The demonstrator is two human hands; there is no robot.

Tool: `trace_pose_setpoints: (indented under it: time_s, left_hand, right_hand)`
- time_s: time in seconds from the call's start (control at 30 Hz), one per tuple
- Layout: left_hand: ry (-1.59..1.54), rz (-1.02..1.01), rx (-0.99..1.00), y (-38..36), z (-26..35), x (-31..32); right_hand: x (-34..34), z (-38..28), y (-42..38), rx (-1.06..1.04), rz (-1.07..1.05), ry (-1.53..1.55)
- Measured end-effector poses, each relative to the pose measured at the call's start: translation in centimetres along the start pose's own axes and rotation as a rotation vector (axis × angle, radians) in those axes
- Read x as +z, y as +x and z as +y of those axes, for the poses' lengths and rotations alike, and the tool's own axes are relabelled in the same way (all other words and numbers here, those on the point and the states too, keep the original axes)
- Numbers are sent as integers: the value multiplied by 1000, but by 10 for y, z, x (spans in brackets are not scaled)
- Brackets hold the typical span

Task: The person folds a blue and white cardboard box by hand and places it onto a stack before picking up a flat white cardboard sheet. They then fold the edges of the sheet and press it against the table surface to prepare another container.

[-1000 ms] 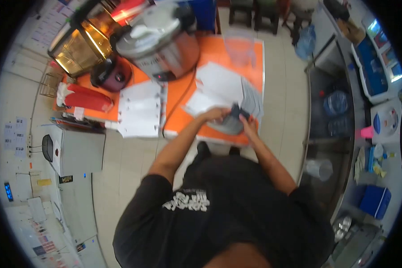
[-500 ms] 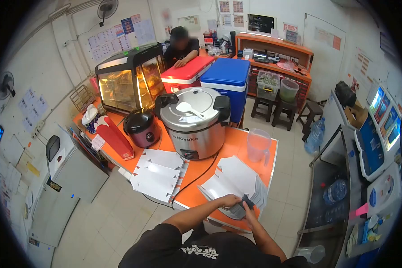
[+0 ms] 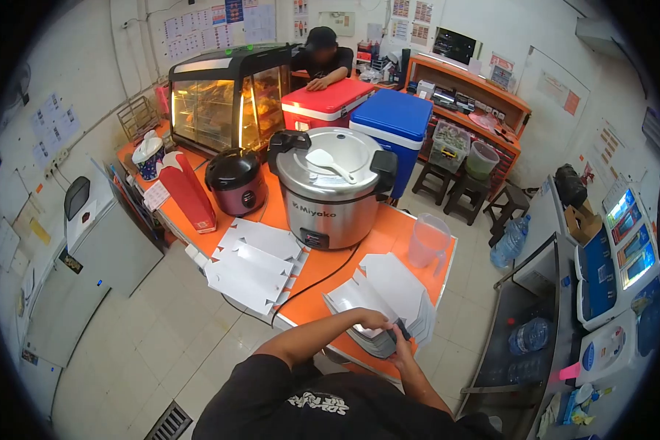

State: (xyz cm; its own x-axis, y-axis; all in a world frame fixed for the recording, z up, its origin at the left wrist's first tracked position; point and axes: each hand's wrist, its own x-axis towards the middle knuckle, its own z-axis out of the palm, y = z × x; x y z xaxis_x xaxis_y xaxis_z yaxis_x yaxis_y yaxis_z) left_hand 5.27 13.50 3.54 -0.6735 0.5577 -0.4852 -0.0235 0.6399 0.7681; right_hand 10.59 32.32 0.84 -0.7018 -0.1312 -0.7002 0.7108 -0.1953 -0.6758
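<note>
My left hand is closed at the near edge of a curled white cardboard sheet, which lies on a stack of flat card blanks at the table's near right corner. Close against it, my right hand grips a small dark tool shaped like a stapler. The tool meets the sheet's edge between both hands; its details are too small to make out. Left of the stack lies another pile of white card blanks. A clear plastic jug stands just beyond the stack.
On the orange table stand a large Miyako rice cooker with a white rice paddle, a smaller cooker, a red carton and a lit food display case. A black cord crosses the tabletop. Behind, a person leans on a red cooler.
My view has tilted and shifted slightly, so the room sits differently in frame. Both hands stay at the sheet's edge with the dark tool; they have barely moved.
</note>
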Motion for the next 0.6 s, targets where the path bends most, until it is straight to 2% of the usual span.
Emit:
trace_pose_setpoints:
  time_s: [0.03,0.07,0.1,0.13,0.2,0.23,0.27,0.33,0.4,0.47,0.53,0.6]
  left_hand:
    - [-16,285,193,-6,-9,1]
    - [-24,572,388,-14,-20,-1]
    - [-135,647,307,-37,-18,-19]
    - [-246,713,223,-67,-19,-36]
    - [-294,1014,-3,-99,-74,-53]
    - [-162,1133,-165,-138,-74,-60]
    - [105,1206,-341,-130,-141,-62]
    - [220,1193,-669,-167,-147,-70]
    - [226,1125,-690,-174,-172,-80]
    - [230,1061,-713,-171,-191,-83]
    - [287,879,-692,-171,-198,-82]
    - [319,908,-662,-168,-207,-79]
  right_hand:
    - [4,2,3,0,-5,-11]
    - [8,6,7,-95,73,-16]
    - [10,10,10,-186,155,-17]
    - [11,12,13,-185,158,-17]
    - [12,12,21,-261,207,-44]
    - [5,17,35,-256,218,-43]
    - [-8,27,51,-265,216,-85]
    - [-14,34,57,-277,224,-123]
    - [-9,33,48,-426,315,-248]
    - [-7,27,40,-424,297,-242]
    - [-7,25,32,-425,274,-240]
    - [-2,24,29,-487,246,-210]
